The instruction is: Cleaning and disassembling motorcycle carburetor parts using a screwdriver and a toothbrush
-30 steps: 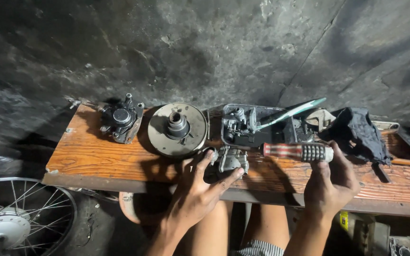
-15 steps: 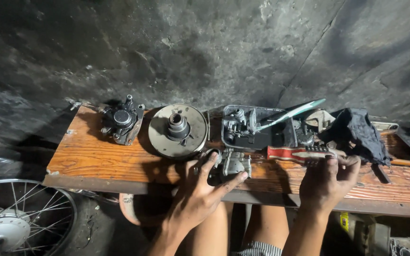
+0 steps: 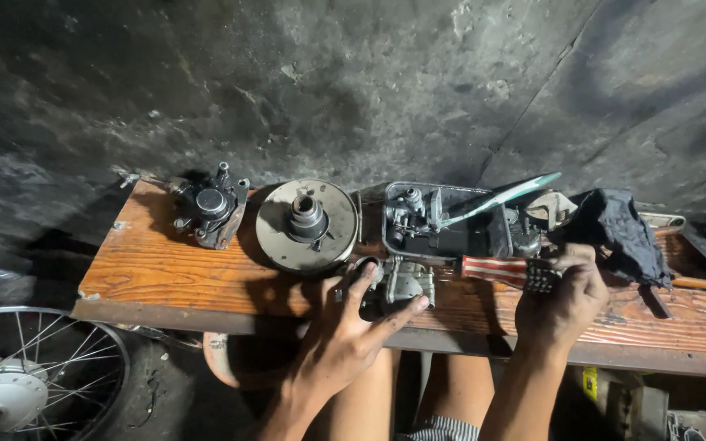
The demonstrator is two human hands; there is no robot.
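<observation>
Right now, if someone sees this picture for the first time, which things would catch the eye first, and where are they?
The eye goes first to the two hands at the bench's front edge: the left hand grips a small grey metal engine part, and the right hand holds a red-handled screwdriver lying sideways. Behind them a round metal disc lies on the wooden bench, and a spoked wheel shows at lower left.

- My one camera sits on my head, looking down and forward over the wooden table [image 3: 165,269] toward the dark wall [image 3: 353,82].
- It's near, at arm's reach.
</observation>
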